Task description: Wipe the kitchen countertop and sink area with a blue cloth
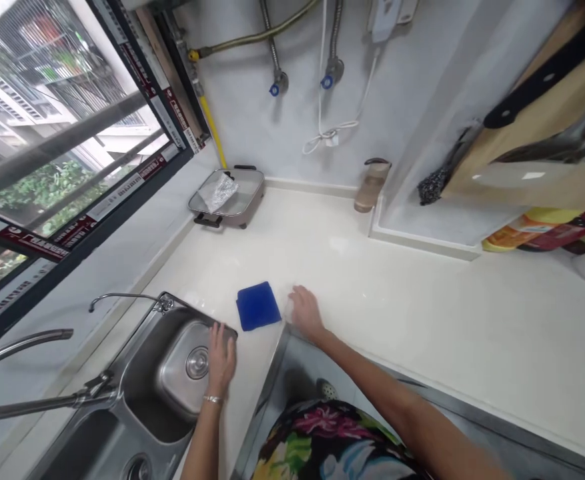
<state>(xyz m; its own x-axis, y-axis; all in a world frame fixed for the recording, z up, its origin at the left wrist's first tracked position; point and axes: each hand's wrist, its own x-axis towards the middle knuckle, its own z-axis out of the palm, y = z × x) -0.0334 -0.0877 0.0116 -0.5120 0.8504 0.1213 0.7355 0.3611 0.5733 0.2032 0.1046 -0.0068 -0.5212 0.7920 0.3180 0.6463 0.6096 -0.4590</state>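
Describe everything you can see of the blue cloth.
The blue cloth is plain deep blue and roughly square, with a slightly stepped left edge that suggests folded layers. It looks like soft fabric. It lies flat on the white countertop, near its inner corner, between the sink and the right hand. Neither that hand nor the left hand touches it.

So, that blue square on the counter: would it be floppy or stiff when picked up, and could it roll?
The blue square has slightly uneven edges, like folded cloth, so it would probably droop when lifted. It lies thin and flat, so it's likely light and unlikely to roll. The counter looks glossy, so a push might slide it.
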